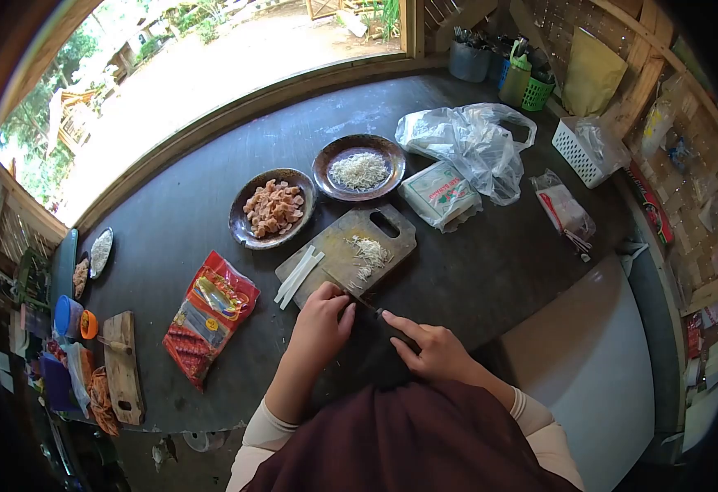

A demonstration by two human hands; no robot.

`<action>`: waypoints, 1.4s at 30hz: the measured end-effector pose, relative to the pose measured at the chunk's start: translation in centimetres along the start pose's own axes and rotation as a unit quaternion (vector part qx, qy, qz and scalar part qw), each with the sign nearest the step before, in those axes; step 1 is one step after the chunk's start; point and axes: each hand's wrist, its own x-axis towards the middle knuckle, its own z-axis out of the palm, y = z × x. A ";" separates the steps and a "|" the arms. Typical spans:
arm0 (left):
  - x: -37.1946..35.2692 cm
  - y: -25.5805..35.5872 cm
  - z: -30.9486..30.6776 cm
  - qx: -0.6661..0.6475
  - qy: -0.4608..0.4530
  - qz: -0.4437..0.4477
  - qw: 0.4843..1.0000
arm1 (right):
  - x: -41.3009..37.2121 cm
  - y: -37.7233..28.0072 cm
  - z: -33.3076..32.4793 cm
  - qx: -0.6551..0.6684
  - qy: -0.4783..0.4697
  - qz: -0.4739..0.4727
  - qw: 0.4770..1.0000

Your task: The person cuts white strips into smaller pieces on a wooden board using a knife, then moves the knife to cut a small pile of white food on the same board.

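Observation:
My right hand [431,348] is wrapped round the dark handle of a knife [369,306], whose blade lies at the near edge of a wooden cutting board [392,261]. My left hand [324,321] rests at the board's near corner beside the blade, its fingers bent together; whatever they pinch is too small to make out. Thin pale shreds [369,256] are heaped on the board. White strips [300,277] lie along its left side. Behind the board stand a plate of white shreds [359,171] and a plate of orange-brown pieces [273,208].
A red packet [209,318] lies left of the board. Behind and right are a plastic bag [490,152], a wrapped white pack [441,195] and a small packet [564,209]. A second board [123,369] and a blue cup [68,316] stand far left.

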 end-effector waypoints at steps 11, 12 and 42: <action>0.1 -0.3 -0.1 -0.021 0.006 0.018 1.000 | 0.4 -0.8 -1.4 -0.009 -0.038 0.036 0.999; 0.1 -0.4 -0.1 -0.021 0.012 0.020 1.000 | 0.5 -1.0 -1.7 -0.019 -0.054 0.052 0.997; -0.2 -0.4 -0.4 0.014 -0.017 0.016 1.000 | -0.3 -2.1 -2.9 0.045 -0.089 0.135 0.986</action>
